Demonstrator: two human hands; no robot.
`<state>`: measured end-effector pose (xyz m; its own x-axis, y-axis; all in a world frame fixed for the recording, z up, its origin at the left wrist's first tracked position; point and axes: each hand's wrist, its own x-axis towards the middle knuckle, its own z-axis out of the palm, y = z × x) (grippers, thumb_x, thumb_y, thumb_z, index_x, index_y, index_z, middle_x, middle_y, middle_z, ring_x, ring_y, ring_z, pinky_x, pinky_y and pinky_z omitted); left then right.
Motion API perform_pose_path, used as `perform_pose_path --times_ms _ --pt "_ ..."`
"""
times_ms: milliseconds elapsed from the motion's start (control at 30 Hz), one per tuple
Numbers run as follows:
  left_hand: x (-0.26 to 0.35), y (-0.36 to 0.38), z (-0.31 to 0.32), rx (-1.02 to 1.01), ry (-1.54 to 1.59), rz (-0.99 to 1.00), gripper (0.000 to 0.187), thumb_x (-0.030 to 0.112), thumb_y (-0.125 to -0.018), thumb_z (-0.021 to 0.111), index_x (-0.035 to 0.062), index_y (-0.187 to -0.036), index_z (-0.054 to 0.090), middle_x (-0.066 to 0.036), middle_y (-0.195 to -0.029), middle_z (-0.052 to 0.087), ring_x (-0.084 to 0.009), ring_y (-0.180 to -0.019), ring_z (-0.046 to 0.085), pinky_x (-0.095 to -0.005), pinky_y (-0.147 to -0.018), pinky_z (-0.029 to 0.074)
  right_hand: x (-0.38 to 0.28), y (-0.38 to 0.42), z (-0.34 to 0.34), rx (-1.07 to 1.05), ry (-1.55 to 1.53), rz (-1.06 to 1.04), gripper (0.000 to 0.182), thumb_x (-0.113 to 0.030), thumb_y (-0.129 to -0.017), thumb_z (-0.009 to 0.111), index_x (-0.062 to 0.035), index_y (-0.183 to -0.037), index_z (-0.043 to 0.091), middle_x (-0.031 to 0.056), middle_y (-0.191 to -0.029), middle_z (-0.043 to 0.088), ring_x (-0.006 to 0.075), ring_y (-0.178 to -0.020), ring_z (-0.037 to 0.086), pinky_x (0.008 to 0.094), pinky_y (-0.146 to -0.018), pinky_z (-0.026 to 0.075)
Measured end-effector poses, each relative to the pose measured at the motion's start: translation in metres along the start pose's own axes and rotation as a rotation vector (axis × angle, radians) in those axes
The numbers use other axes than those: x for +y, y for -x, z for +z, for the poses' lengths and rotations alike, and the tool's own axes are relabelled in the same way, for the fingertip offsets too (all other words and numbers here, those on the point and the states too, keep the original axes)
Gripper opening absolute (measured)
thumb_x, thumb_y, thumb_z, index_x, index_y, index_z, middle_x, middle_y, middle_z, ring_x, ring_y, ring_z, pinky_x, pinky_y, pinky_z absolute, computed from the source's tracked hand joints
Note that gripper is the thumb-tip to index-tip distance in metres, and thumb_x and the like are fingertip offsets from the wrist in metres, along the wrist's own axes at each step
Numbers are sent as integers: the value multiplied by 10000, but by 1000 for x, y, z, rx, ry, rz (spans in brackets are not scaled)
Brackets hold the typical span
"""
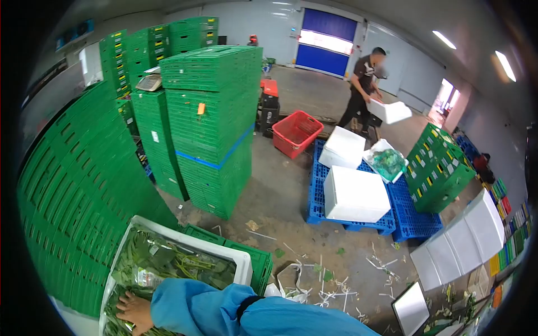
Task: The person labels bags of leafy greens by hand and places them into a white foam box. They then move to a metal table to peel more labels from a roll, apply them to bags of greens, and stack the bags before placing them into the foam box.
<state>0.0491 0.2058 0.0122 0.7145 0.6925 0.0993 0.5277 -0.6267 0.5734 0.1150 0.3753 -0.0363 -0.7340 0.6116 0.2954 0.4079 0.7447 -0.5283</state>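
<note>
My right hand (134, 312), in a blue sleeve (196, 305) with a dark band, reaches left into a white foam box (244, 267). Its fingers are spread over leafy green vegetables (193, 260) with long stems. Beside the hand, among the leaves, is a clear plastic wrapping with a label (147, 278). A small shiny spot shows by the lower fingers; I cannot make out what it is. The foam box stands next to green crates (258, 263). My left hand is out of view.
Tall stacks of green crates (213, 112) rise at left. A red basket (297, 131) and blue pallets (353, 225) bearing white foam boxes (357, 193) stand ahead. A person (365, 84) carries a white foam piece (390, 111). Strips and leaf scraps litter the floor.
</note>
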Motion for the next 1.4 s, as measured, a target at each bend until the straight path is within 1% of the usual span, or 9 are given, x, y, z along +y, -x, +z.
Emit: perform_pose_path --times_ms 167,233,467,600,667,833,1133,1267,1400 --pt "15 0 1 167 -36 146 262 81 -596 555 63 -841 646 -162 -1063 590 -336 -1041 523 -478 -925 376 -35 32 -57 92 6 -27 601 -454 -757 605 -91 -1225 498 156 -1202 472 342 -1133 403 512 -927 291" --pt "-6 16 12 45 127 108 288 276 -609 690 194 -876 620 -50 -1387 388 -307 -1304 305 -583 -1012 181 -34 53 -65 405 229 -199 576 -467 -750 620 -121 -1201 530 151 -1162 519 334 -1059 489 488 -883 367" --pt "31 76 4 416 197 110 132 161 -758 623 84 -844 559 -94 -1322 431 -298 -1287 330 -488 -1047 252 -29 57 -75 -49 374 -151 548 -368 -821 593 -48 -1249 472 201 -1256 465 366 -1096 486 474 -909 370" --pt "49 167 4 835 333 -84 150 83 -769 603 33 -910 601 -105 -997 622 -305 -966 573 -407 -871 429 -112 14 -106 -121 137 -260 525 -283 -844 585 -41 -1285 436 159 -1279 467 308 -1149 472 432 -952 360" --pt "64 213 12 1183 272 -250 169 19 -757 619 2 -925 625 -104 -874 646 -238 -850 615 -347 -790 479 -181 -1 -84 -652 -646 -69 499 -202 -861 577 -31 -1300 412 125 -1302 460 233 -1171 457 370 -974 356" --pt "88 277 16 2029 277 -411 129 -34 -765 629 -15 -891 609 -84 -858 645 -144 -778 608 -265 -729 494 -270 6 80 -1163 -928 -292 341 -184 -873 586 34 -1130 538 99 -1095 577 130 -954 529 283 -852 424" --pt "89 369 27 1850 -543 -807 458 26 -703 722 35 -1113 518 -53 -974 615 -169 -896 584 -304 -832 451 -356 4 146 -1111 -873 -329 95 -93 -897 543 -3 -881 569 -7 -798 567 31 -792 504 205 -698 418" --pt "74 368 51 1995 56 -588 551 49 -699 745 46 -1168 455 -84 -956 612 -192 -851 609 -276 -751 477 -380 -3 157 -1125 -1149 -143 260 -71 -883 556 18 -1114 478 53 -950 566 102 -896 543 253 -794 452" --pt "65 384 34 1651 -431 -650 528 45 -729 726 56 -1154 413 -102 -913 601 -198 -822 605 -291 -724 491 -383 -11 169 -1166 -1143 -65 413 -40 -858 572 17 -1223 386 77 -972 553 106 -865 540 249 -753 446"
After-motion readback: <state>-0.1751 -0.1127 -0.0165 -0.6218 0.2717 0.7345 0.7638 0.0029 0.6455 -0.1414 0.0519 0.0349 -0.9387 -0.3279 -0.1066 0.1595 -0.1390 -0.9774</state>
